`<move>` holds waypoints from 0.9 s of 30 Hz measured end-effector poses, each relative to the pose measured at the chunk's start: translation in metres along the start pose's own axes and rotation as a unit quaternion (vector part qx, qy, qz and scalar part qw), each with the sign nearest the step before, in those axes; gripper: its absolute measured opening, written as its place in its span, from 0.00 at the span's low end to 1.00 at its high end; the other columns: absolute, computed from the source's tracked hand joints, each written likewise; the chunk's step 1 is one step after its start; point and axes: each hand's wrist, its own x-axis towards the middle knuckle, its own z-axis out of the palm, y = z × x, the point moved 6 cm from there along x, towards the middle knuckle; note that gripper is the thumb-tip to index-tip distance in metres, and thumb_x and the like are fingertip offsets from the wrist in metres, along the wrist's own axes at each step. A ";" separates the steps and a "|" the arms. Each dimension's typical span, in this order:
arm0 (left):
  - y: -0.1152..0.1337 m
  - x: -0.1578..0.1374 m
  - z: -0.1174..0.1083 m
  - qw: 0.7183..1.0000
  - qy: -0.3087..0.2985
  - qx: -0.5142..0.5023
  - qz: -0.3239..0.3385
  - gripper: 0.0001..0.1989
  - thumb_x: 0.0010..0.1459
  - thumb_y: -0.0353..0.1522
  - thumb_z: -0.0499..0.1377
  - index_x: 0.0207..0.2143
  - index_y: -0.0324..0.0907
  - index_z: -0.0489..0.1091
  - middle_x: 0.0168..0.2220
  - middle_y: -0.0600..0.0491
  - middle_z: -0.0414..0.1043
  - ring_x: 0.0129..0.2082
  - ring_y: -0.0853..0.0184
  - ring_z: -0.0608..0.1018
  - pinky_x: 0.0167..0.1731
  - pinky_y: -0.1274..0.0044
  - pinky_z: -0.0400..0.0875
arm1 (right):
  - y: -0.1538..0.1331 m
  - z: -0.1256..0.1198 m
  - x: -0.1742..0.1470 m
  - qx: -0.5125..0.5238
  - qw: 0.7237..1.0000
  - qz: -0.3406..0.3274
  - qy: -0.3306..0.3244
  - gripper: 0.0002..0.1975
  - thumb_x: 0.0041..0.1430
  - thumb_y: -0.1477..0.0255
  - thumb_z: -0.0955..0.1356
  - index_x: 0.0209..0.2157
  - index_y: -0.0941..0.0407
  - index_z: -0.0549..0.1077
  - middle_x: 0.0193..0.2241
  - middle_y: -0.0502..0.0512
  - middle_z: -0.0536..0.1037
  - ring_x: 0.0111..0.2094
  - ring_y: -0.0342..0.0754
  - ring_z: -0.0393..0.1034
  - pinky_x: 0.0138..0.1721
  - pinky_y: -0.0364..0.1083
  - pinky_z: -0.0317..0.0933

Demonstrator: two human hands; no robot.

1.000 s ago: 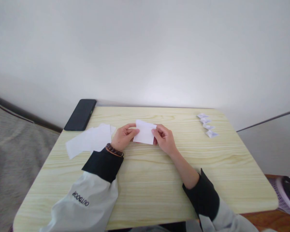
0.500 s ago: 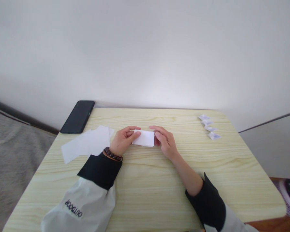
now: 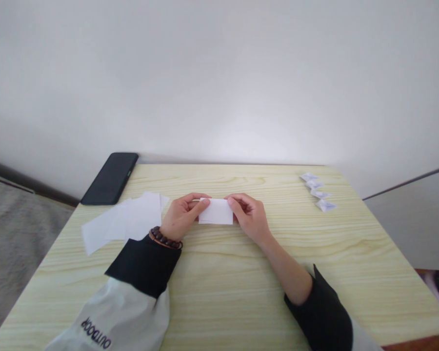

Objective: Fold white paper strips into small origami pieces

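A small folded sheet of white paper is held up over the middle of the table, its long side running left to right. My left hand pinches its left end, thumb on the near face and fingers behind. At the upper right corner my right hand grips it the same way, thumb in front. The fingers behind the paper are mostly hidden. Along the lower edge a second layer shows slightly at the left. Loose white sheets lie overlapping on the table, just left of my left hand.
A black smartphone lies at the table's back left corner. Several small folded paper boats stand in a slanting row at the back right. The pale wood-grain table meets a white wall behind it.
My right thumb has come down onto the front of the folded paper, so both hands now pinch it. The paper has levelled slightly. The view has shifted a little.
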 end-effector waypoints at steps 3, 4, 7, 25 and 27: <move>-0.002 0.001 0.001 1.000 -0.010 -0.013 0.007 0.23 0.45 0.47 0.63 0.37 0.39 0.72 0.18 0.58 0.69 0.17 0.74 0.65 0.18 0.83 0.57 | 0.000 0.000 0.000 0.011 1.000 0.003 0.002 0.11 0.57 0.65 0.66 0.33 0.58 0.75 0.22 0.51 0.74 0.17 0.39 0.62 0.16 0.38 0.57; -0.002 0.001 0.001 1.000 -0.007 -0.014 0.011 0.23 0.46 0.47 0.63 0.38 0.39 0.72 0.18 0.58 0.69 0.17 0.74 0.65 0.17 0.83 0.57 | 0.000 0.001 0.000 0.011 1.000 0.002 0.001 0.11 0.57 0.65 0.66 0.33 0.58 0.75 0.22 0.50 0.74 0.17 0.38 0.62 0.16 0.38 0.57; -0.002 0.002 0.000 1.000 0.006 -0.011 0.021 0.23 0.47 0.48 0.62 0.37 0.39 0.73 0.20 0.57 0.70 0.18 0.75 0.65 0.17 0.83 0.55 | -0.002 0.002 0.000 0.008 1.000 -0.004 -0.005 0.10 0.57 0.66 0.66 0.33 0.58 0.75 0.21 0.50 0.74 0.17 0.38 0.63 0.16 0.37 0.58; -0.002 0.001 0.001 0.999 0.026 -0.013 0.017 0.22 0.45 0.47 0.64 0.34 0.38 0.74 0.20 0.55 0.73 0.16 0.75 0.64 0.16 0.83 0.55 | -0.001 0.004 0.000 0.016 1.000 0.000 -0.012 0.10 0.57 0.66 0.66 0.33 0.58 0.75 0.22 0.50 0.74 0.17 0.38 0.62 0.16 0.37 0.58; -0.002 0.001 0.001 0.999 0.028 -0.021 0.015 0.22 0.44 0.47 0.64 0.34 0.38 0.74 0.20 0.56 0.72 0.15 0.76 0.64 0.16 0.83 0.54 | 0.000 0.004 0.000 0.015 1.000 -0.005 -0.013 0.10 0.57 0.66 0.66 0.33 0.57 0.75 0.22 0.51 0.75 0.17 0.38 0.63 0.16 0.38 0.58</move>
